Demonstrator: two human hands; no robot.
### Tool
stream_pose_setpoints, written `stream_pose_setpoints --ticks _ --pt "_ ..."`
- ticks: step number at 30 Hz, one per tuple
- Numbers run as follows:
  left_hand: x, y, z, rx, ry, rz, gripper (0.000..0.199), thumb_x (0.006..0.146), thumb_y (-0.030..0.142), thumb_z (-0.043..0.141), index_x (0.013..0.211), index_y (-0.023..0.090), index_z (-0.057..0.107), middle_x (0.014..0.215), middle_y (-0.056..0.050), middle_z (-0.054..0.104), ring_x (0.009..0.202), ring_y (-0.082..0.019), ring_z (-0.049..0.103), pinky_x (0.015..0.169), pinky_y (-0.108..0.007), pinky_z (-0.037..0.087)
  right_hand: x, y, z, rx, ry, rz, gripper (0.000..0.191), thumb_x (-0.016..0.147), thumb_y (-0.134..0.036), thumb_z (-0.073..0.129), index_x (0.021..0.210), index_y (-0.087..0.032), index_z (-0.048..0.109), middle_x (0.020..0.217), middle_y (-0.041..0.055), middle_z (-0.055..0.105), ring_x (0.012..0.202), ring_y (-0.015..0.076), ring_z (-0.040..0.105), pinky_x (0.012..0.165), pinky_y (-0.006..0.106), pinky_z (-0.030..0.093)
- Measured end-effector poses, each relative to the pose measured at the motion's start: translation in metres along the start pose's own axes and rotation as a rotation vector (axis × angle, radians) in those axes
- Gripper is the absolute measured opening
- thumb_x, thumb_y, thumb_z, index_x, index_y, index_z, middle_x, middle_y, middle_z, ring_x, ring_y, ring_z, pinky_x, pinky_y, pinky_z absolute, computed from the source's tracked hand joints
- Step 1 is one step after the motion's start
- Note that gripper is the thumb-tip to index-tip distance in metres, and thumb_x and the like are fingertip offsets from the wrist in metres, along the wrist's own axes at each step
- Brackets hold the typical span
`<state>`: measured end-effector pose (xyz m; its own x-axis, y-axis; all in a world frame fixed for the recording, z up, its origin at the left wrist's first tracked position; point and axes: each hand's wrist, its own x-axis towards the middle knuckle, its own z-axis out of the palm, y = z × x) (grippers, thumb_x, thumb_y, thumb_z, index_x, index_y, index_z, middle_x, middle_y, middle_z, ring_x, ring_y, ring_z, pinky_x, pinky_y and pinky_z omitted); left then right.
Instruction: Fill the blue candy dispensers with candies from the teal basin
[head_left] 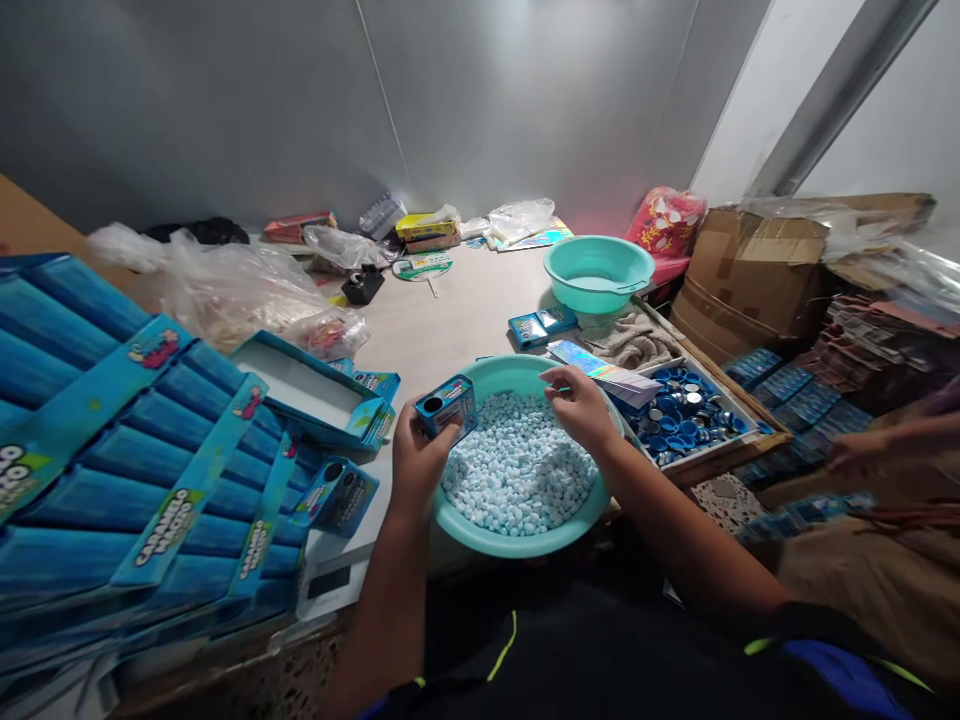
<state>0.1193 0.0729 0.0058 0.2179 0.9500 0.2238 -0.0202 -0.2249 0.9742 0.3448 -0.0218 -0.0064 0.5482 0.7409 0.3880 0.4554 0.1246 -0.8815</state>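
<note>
My left hand [421,450] grips a small blue printed candy box [448,408] with a dark round hole in its top, tilted over the left rim of a turquoise basin [495,548]. Small pale blue and white candies [517,470] fill much of that basin. Above its right side hovers my right hand [581,405], its fingers loosely bent and apart, with nothing visible in them. Blue round caps [679,410], several of them silvery, lie in a shallow tray to the right.
Blue display cartons [150,450] are stacked at left, beside an open blue tray [311,390] and a single candy box [341,495]. Behind stand a second turquoise basin [598,270] and two blue boxes [541,327]. Another person's hand [862,450] shows at right, near cardboard boxes [750,270].
</note>
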Motion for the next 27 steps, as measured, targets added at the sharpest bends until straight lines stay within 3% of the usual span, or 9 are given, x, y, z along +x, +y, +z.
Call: stream_pose_setpoints --ticks 7,10,13,16,20,23,27 --pt "-0.001 -0.002 0.0 0.01 -0.012 -0.016 0.045 0.071 0.029 0.082 0.112 0.022 0.064 0.106 -0.006 0.071 0.101 -0.024 0.07 0.091 -0.033 0.056 0.001 0.005 -0.001 -0.057 -0.032 0.046 0.028 0.082 -0.033 0.054 0.102 -0.019 0.068 0.097 0.008 0.07 0.088 0.0216 0.066 0.076 0.034 0.054" --pt "-0.001 -0.002 -0.001 0.019 -0.018 -0.004 0.045 0.071 0.029 0.082 0.112 0.022 0.064 0.107 -0.005 0.071 0.104 -0.024 0.069 0.093 -0.034 0.056 0.002 0.007 -0.002 -0.141 -0.132 0.077 0.027 0.083 -0.029 0.052 0.102 -0.019 0.069 0.096 0.0066 0.07 0.088 0.0212 0.067 0.077 0.034 0.054" --pt "0.0 0.0 -0.001 0.027 -0.023 -0.003 0.045 0.07 0.03 0.083 0.11 0.024 0.065 0.106 -0.004 0.071 0.104 -0.026 0.069 0.094 -0.037 0.057 0.002 0.006 0.001 -0.26 -0.269 0.107 0.026 0.086 -0.023 0.052 0.105 -0.019 0.069 0.105 0.0083 0.07 0.098 0.0217 0.066 0.089 0.035 0.053" --pt "0.0 0.003 0.0 0.035 -0.023 -0.006 0.045 0.068 0.031 0.085 0.108 0.025 0.065 0.103 -0.004 0.071 0.099 -0.026 0.069 0.092 -0.04 0.057 -0.002 0.0 0.005 -0.421 -0.438 0.151 0.028 0.088 -0.029 0.062 0.112 -0.017 0.07 0.117 0.0158 0.067 0.112 0.0298 0.064 0.1 0.047 0.049" --pt "0.004 0.001 -0.002 0.075 -0.027 -0.022 0.05 0.065 0.035 0.085 0.11 0.021 0.065 0.102 -0.005 0.072 0.097 -0.024 0.069 0.092 -0.036 0.055 -0.007 -0.018 0.009 -0.625 -0.635 0.202 0.059 0.075 -0.048 0.083 0.122 -0.016 0.07 0.127 0.0251 0.062 0.122 0.0461 0.058 0.102 0.064 0.044" --pt "0.013 -0.001 -0.003 0.137 -0.028 -0.037 0.057 0.06 0.04 0.085 0.111 0.022 0.066 0.1 -0.003 0.072 0.095 -0.025 0.069 0.091 -0.038 0.055 -0.003 -0.03 0.011 -0.737 -0.726 0.192 0.085 0.065 -0.061 0.088 0.133 -0.016 0.065 0.139 0.028 0.055 0.131 0.049 0.051 0.107 0.065 0.04" --pt "0.014 0.016 -0.003 0.297 -0.012 -0.099 0.048 0.056 0.049 0.084 0.097 0.03 0.066 0.083 0.005 0.069 0.081 -0.026 0.066 0.075 -0.042 0.058 0.006 -0.042 0.01 -0.904 -0.934 0.112 0.096 0.072 -0.081 0.072 0.141 -0.016 0.059 0.146 0.0293 0.05 0.131 0.0474 0.052 0.104 0.062 0.045"
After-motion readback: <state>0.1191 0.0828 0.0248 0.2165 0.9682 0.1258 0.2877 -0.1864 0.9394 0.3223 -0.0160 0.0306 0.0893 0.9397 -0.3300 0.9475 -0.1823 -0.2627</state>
